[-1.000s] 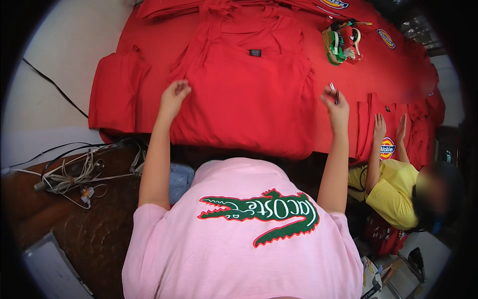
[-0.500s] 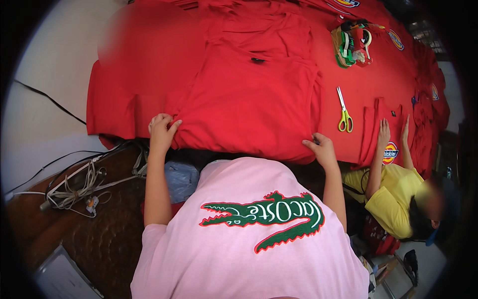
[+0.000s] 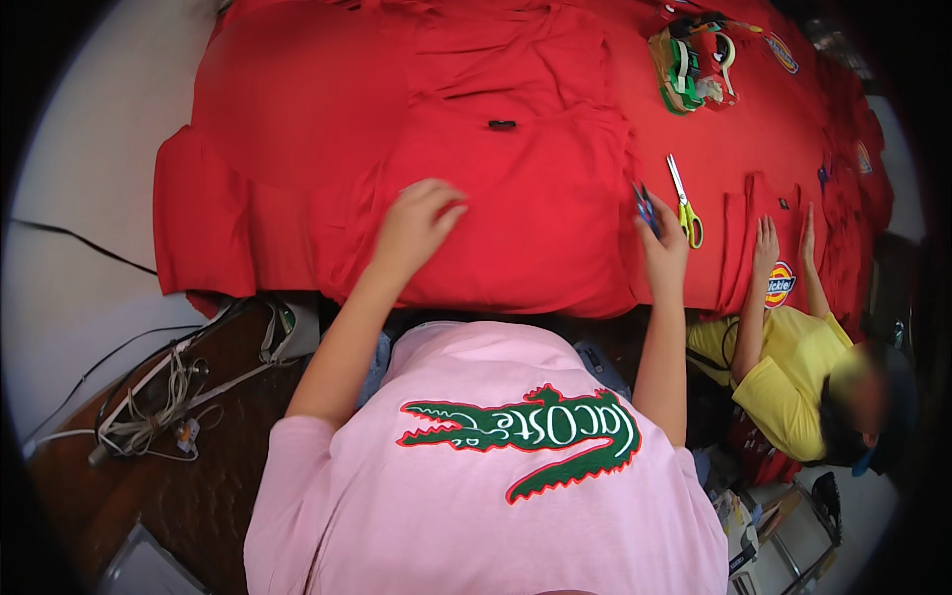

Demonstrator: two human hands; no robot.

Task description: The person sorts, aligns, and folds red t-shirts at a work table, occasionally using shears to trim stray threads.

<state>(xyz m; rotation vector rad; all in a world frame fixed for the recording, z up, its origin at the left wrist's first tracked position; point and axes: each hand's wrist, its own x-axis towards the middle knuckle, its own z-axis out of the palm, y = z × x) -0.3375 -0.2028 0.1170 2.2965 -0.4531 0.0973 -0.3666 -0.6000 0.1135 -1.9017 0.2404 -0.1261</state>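
A red shirt [image 3: 506, 218] lies spread in front of me, with a small black label at its neckline. Over its left part is my left hand [image 3: 420, 226], fingers loosely bent and apart, with nothing visible in them. My right hand [image 3: 664, 244], at the shirt's right edge, is closed on a small pair of blue thread snips [image 3: 645, 206], blades pointing away from me. Just right of that hand lies a pair of scissors [image 3: 686, 208] with yellow-green handles.
Tape dispensers [image 3: 692, 67] stand at the far right on red cloth. A co-worker in a yellow top [image 3: 778, 357] has both hands flat on a folded red shirt [image 3: 769, 213]. Coiled cables [image 3: 164, 397] lie at the lower left. Red garments cover the table.
My left hand has let go of the shirt's near left edge and moved right and away from me. My right hand has left the near right corner and moved farther off, showing the snips.
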